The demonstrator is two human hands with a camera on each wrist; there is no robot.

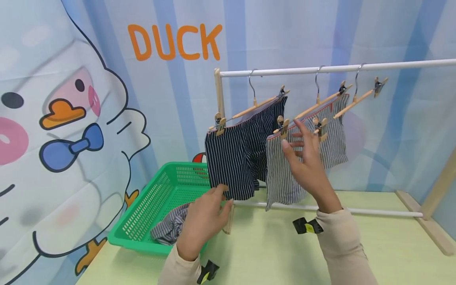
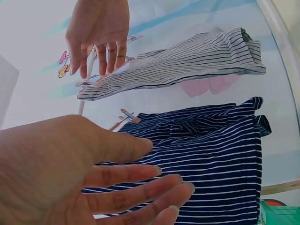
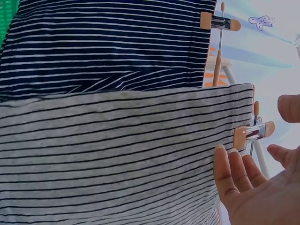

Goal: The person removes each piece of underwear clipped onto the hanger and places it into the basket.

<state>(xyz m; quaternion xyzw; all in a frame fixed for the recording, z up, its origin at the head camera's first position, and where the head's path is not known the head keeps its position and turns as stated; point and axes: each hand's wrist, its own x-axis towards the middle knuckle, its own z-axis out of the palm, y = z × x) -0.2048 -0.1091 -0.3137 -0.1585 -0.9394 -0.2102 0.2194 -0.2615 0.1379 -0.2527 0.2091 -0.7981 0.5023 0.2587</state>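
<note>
Navy shorts with white stripes (image 1: pixel 231 162) hang by clips from a wooden hanger (image 1: pixel 254 107) on the rail. To their right, light shorts with dark stripes (image 3: pixel 117 154) hang from a second clip hanger (image 1: pixel 313 109). My right hand (image 1: pixel 308 166) is beside the light shorts' waistband, fingers extended near the near clip (image 3: pixel 248 134). My left hand (image 1: pixel 204 217) is in front of the navy shorts' lower hem; in the left wrist view its fingers (image 2: pixel 140 192) are loosely spread, with nothing between them and the thumb.
A third clip hanger (image 1: pixel 356 102) hangs further right on the white rail (image 1: pixel 399 65). At the left stands a green basket (image 1: pixel 135 221) with a crumpled striped garment (image 1: pixel 171 225) inside. The rack's low white bar (image 1: pixel 377 212) runs above the pale table (image 1: pixel 270 253). A printed curtain hangs behind.
</note>
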